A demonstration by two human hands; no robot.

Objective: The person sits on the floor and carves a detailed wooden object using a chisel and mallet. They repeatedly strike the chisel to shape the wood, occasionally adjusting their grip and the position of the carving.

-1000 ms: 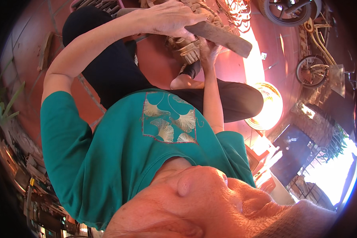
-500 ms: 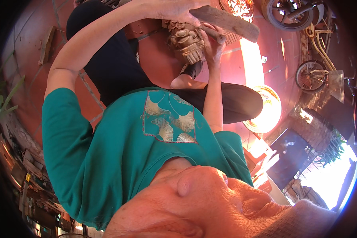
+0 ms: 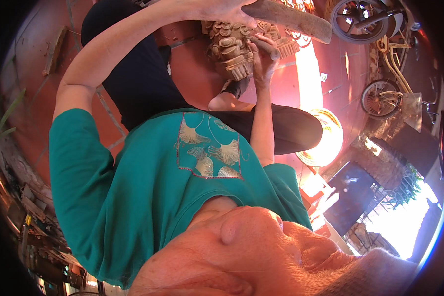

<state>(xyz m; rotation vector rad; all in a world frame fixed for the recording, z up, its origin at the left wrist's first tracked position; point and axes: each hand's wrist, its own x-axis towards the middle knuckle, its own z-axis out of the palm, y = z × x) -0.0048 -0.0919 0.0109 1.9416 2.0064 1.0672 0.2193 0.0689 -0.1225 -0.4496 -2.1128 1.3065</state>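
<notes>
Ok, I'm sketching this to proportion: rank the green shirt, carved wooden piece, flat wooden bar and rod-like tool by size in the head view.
Largest to smallest:
Green shirt
Carved wooden piece, partly hidden
Flat wooden bar
Rod-like tool, partly hidden

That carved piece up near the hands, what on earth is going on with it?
A person in a green top is at work around an ornate brown carving above the red tiled floor. The left hand grips one end of a flat wooden bat. The right hand holds a rod-like tool beside the carving; whether its tip touches is unclear. In this view, the bat appears apart from the tool.
</notes>
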